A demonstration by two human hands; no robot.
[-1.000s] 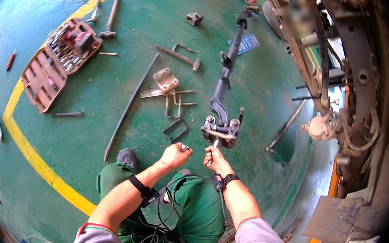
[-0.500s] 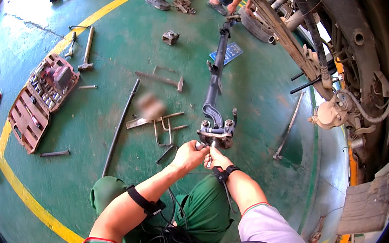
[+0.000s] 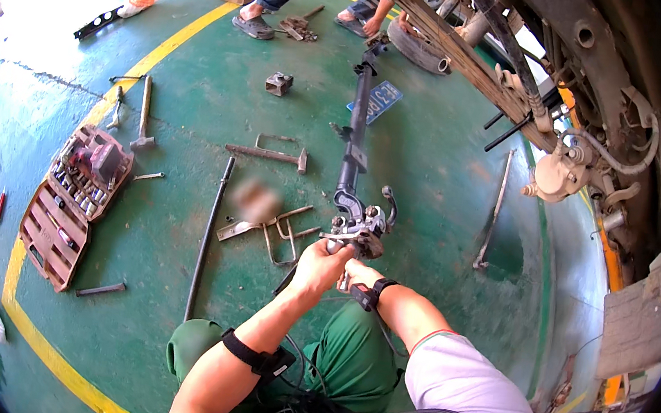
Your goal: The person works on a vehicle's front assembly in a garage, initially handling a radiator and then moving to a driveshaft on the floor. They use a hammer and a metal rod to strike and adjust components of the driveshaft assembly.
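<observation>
Left hand, fingers clamped on silver piece by axle beam's near end; right hand, fingers wrapped round metal shaft, probably steadying; beam lengthwise along green floor.

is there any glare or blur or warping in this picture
Head view, upper left: strong glare on the floor; head view, near centre: a smeared patch right of the dark bar; head view, left: the yellow line bows, likely lens distortion.
</observation>
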